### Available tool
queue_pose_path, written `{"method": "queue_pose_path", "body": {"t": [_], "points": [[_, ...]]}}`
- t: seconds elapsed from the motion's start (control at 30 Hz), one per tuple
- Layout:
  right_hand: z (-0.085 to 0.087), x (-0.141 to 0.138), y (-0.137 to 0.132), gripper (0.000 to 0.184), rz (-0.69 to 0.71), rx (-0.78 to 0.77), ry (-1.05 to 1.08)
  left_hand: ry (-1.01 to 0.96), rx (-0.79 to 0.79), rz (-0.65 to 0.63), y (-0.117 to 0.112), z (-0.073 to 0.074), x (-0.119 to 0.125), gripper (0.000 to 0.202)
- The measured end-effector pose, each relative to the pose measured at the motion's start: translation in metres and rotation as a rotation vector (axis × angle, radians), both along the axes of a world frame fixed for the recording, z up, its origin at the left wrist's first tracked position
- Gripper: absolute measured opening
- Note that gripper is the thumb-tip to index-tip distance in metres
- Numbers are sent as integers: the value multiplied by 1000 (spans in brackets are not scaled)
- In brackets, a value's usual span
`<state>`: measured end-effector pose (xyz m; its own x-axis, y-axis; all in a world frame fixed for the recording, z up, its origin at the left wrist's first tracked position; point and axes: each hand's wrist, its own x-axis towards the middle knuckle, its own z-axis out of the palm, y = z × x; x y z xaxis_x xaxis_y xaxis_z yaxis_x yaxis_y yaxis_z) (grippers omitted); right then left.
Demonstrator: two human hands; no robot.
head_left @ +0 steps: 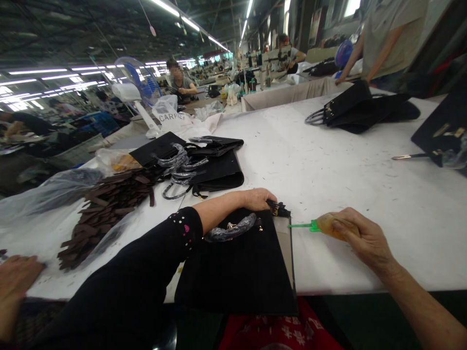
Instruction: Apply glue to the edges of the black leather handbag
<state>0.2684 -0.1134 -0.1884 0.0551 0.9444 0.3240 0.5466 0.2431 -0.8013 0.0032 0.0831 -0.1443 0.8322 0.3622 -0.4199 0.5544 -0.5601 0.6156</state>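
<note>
A flat black bag (237,272) lies at the near edge of the white table (328,175), its plastic-wrapped handle (229,229) on top. My left hand (257,198), on a black-sleeved arm, reaches across the bag and grips a small black strap tab with a gold buckle (278,208) at the bag's top right corner. My right hand (361,236) holds a small yellowish bottle with a green nozzle (321,225). The nozzle tip points left at the bag's pale right edge, just below the strap tab.
A heap of brown strips (105,204) on clear plastic lies to the left, with stacked black bags (215,167) behind it. More black bags (361,112) and a metal tool (412,156) lie far right. Another hand (14,282) rests at the lower left. A person stands at the table's far end.
</note>
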Motion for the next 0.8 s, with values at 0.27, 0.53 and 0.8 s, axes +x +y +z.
{"method": "queue_pose_path", "body": {"t": [0.27, 0.53, 0.8], "points": [[4, -3, -4, 20, 72, -46, -4, -5, 26, -10, 0, 2, 0, 19], [8, -5, -8, 22, 90, -92, 4, 4, 29, -10, -1, 2, -1, 21], [5, -2, -15, 24, 112, -136, 11, 5, 26, -4, -1, 4, 0, 20]]}}
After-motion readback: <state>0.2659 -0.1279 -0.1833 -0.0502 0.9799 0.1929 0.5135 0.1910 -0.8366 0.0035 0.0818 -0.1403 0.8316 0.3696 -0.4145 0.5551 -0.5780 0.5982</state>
